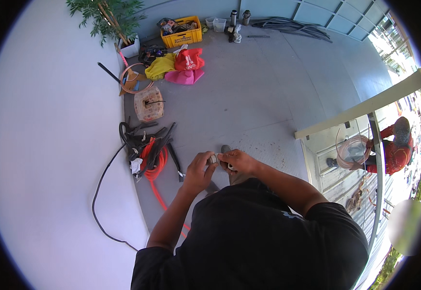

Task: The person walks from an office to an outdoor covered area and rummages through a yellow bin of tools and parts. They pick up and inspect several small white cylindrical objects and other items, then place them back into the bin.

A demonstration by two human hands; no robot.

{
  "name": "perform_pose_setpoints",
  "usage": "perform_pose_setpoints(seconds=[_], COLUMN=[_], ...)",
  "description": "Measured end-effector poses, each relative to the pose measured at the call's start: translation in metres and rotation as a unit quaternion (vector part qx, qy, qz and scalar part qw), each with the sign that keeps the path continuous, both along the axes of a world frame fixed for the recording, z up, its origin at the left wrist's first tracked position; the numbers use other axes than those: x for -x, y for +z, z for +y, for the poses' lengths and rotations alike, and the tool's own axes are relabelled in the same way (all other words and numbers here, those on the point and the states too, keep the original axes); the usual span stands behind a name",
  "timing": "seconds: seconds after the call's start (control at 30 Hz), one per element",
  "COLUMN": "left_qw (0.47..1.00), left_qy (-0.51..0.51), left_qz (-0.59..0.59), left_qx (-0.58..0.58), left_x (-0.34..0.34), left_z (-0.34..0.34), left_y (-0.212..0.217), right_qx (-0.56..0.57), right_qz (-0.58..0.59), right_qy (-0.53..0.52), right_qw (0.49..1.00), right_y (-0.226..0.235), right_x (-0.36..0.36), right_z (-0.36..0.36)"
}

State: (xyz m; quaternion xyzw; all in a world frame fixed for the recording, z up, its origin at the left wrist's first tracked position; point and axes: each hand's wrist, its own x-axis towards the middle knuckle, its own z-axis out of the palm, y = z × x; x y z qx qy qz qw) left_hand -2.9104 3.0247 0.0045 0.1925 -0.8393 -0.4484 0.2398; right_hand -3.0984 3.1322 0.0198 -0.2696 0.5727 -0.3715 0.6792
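While the handwork looks unfinished, how much remains is unclear. Grey floor (249, 92), one. Orange-red flexible hose (158, 166), one coil, at the floor's left edge. Yellow plastic crate (181, 37), one, far edge. Bare hands, two: right hand (239, 162), fingers curled, grip unclear; left hand (200, 170), clamped on the last item. Small pale rounded piece (214, 158), one, between the hands.

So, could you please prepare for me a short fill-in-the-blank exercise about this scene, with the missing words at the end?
1. The left hand holds a small object close to the right hand, and the person's shirt is coloured ____.
2. The crate is coloured ____.
3. In the picture, the plant is to the ____ of the crate.
4. The plant's pot is coloured ____.

Missing words: black; yellow; left; white.
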Motion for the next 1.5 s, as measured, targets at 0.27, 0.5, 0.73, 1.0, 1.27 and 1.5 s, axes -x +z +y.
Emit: perform_pose_setpoints(seconds=[0.27, 0.5, 0.73, 1.0, 1.27, 1.5], left_qw=[0.997, 1.0, 0.712, 0.828, 0.815, 0.917], left_qy=[-0.016, -0.024, 0.06, 0.01, -0.14, -0.242], left_qz=[-0.034, -0.013, 0.172, -0.061, -0.121, -0.135], left_qx=[-0.063, 0.007, -0.678, -0.558, -0.549, -0.288], left_x=[0.098, 0.222, 0.319, 0.445, 0.611, 0.688], left_z=[-0.092, -0.196, -0.273, -0.342, -0.465, -0.545], left_y=[-0.009, 0.016, 0.022, 0.029, 0.019, 0.021], right_qx=[0.123, -0.012, 0.158, 0.205, 0.163, 0.071], right_qz=[0.084, -0.158, -0.352, -0.251, 0.297, 0.377], right_qy=[-0.054, -0.161, -0.262, -0.317, -0.291, -0.298], right_qw=[0.987, 0.974, 0.884, 0.891, 0.895, 0.874], right_y=[-0.027, -0.018, 0.004, 0.005, 0.022, 0.028], right_x=[0.087, 0.208, 0.338, 0.43, 0.533, 0.594], right_z=[-0.091, -0.184, -0.256, -0.323, -0.412, -0.46])
